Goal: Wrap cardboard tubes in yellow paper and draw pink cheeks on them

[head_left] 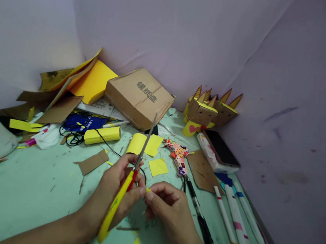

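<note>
Nearest the camera in the head view, the yellow handle of a pair of scissors (pixel 122 193) slants up across the left hand (pixel 110 188), its blades pointing away over the green tabletop (pixel 45 210). The left hand is curled around the scissors while its thumb and a finger meet at a small yellow scrap (pixel 148 190); how firmly they press, I cannot tell. The right hand (pixel 170 206) pinches the same scrap from the other side between thumb and fingers, so the piece sits between both sets of fingertips, mostly hidden by them. It looks like thin paper: probably next to weightless, soft, quick to crease or tear, and best taken lightly by its edges. The scissors should feel stiff and a little heavier, with smooth handles; the yellow loops are the place to hold, well clear of the blades. Just beyond the hands lie a flat yellow square (pixel 158 167) and a curved yellow piece (pixel 136 144), likely springy and easily flattened, so a light grip at the rim would suit.
</note>
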`<state>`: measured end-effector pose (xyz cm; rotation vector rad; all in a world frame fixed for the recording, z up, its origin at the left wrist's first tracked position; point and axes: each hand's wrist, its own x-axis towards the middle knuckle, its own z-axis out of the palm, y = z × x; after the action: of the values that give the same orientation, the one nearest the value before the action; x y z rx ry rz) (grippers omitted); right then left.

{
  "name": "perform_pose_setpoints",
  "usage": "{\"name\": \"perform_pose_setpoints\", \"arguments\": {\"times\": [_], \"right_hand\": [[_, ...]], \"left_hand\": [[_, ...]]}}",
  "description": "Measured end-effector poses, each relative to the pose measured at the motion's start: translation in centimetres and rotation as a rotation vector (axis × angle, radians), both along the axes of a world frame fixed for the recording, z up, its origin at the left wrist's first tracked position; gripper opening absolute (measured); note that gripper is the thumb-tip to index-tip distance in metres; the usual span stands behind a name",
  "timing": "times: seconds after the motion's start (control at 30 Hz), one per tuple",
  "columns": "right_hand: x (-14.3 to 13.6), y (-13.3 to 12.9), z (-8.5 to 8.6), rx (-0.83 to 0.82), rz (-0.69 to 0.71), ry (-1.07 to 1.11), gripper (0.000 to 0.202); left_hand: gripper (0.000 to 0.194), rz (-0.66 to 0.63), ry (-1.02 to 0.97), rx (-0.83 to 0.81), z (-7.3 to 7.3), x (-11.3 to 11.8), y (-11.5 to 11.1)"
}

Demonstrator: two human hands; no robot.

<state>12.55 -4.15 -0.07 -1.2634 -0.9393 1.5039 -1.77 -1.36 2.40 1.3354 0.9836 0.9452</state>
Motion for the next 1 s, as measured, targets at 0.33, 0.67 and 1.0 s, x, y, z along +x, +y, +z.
{"name": "perform_pose_setpoints", "arguments": {"times": [0.33,0.67,1.0], "right_hand": [[0.3,-0.2,-0.5,0.146,0.034,-0.235,0.017],[2.9,0.7,0.2,0.172,-0.153,0.024,0.02],[2.7,0.7,0.4,0.309,-0.313,0.224,0.016]], "left_hand": [[0.034,-0.116,0.223,0.012,-0.2,-0.5,0.0],[0.014,-0.186,0.609,0.419,0.5,-1.8,0.2],[0.053,-0.259,0.727,0.427,0.0,-1.4,-1.0]]}}
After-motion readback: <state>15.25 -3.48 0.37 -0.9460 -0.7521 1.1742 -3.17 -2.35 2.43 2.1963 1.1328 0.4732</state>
